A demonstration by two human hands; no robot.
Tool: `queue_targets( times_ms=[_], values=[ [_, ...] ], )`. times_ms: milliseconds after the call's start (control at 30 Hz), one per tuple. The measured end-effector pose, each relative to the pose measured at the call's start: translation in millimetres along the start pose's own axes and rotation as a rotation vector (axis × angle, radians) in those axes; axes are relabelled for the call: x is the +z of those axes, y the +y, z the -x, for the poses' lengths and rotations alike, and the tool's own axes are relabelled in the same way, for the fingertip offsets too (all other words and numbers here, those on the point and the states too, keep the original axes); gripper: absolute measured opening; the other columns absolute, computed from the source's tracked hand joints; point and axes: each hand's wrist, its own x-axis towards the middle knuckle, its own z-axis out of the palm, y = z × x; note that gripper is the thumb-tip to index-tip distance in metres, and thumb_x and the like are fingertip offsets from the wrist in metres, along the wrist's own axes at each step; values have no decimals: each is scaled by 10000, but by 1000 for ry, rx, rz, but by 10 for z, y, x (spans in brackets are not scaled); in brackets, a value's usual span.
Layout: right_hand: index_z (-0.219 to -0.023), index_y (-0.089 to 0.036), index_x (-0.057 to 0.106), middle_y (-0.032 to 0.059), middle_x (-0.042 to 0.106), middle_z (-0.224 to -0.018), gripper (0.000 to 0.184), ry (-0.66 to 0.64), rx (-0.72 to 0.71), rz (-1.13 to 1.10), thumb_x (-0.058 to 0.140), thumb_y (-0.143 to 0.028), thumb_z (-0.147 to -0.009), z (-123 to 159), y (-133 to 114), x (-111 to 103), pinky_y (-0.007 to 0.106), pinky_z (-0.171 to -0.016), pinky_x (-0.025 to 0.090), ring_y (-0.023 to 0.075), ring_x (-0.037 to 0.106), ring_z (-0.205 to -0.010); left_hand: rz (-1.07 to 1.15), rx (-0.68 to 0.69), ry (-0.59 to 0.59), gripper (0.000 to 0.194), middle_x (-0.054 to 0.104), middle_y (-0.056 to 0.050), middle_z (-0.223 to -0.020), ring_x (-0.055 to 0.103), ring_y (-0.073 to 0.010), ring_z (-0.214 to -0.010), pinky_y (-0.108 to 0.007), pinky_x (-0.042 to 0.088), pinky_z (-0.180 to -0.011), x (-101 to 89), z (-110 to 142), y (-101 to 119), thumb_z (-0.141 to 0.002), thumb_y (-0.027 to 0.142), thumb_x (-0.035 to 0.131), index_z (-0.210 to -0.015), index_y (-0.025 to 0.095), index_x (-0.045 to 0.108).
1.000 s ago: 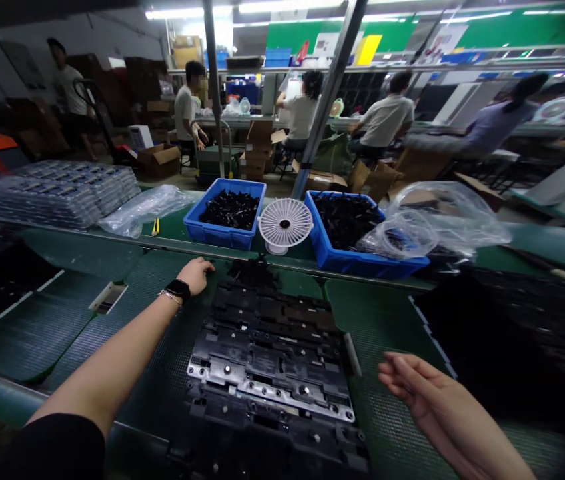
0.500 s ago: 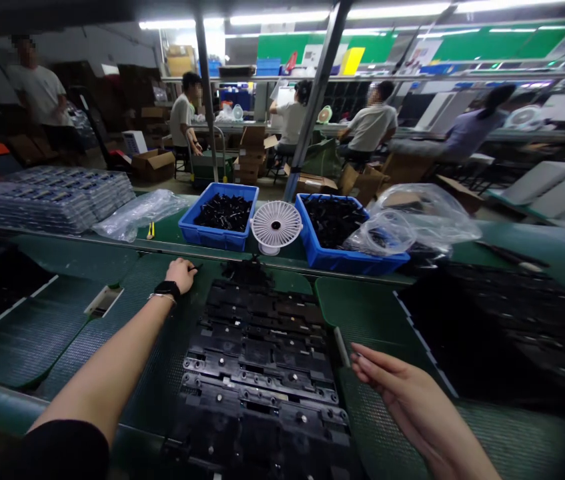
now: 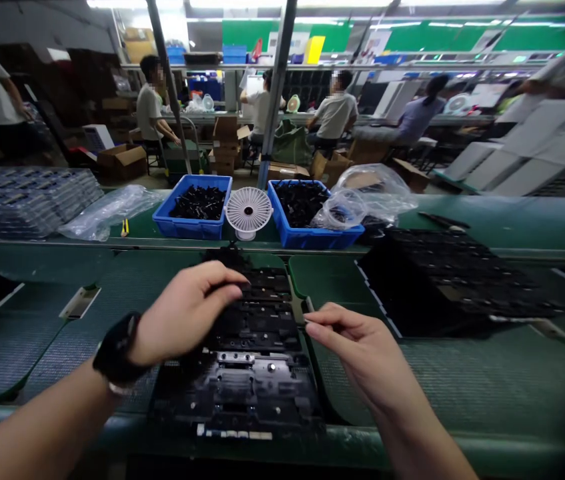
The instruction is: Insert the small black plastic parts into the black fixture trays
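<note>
Stack of black moulded plastic trays (image 3: 252,393) at 12 o'clock on green mat (image 3: 342,280); left hand (image 3: 185,313) curled over it, grip unclear; right hand (image 3: 357,340) half-pinched at its 3 o'clock edge, hold unclear

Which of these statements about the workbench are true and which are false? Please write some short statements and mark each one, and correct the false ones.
1. The left hand is over a stack of black plastic frames. True.
2. The right hand wears a watch. False: the black watch is on the left wrist.
3. A white desk fan stands between two blue plastic crates. True.
4. The crates are filled with white parts. False: they hold small black parts.
</note>
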Motion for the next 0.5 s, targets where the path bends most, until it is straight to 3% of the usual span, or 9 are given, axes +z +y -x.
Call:
queue_targets(
  times_ms=[67, 133, 500],
  values=[
    [-836, -203, 705, -5, 515, -705, 140, -36, -39, 43, 693, -300, -735, 95, -113, 70, 269, -628, 360, 128, 465, -682, -49, 137, -98, 181, 620, -9, -917, 550, -135, -875, -255, 431, -811, 116, 155, 286, -871, 240, 471, -938, 228, 639],
    [-840, -205, 703, -7, 489, -693, 136, -67, -63, 84, 688, -300, -743, 183, -195, 115, 264, -593, 343, 124, 448, -657, -61, 200, -165, 199, 597, -19, -909, 540, -127, -859, -246, 441, -785, 207, 267, 424, -884, 195, 436, -954, 224, 620],
    [-799, -208, 709, -20, 457, -649, 101, -123, -110, 149, 699, -281, -730, 328, -315, 196, 231, -495, 303, 92, 392, -562, -108, 174, -204, 245, 558, -27, -912, 526, -129, -801, -255, 437, -729, 288, 424, 453, -885, 163, 403, -1005, 244, 600]
  ],
)
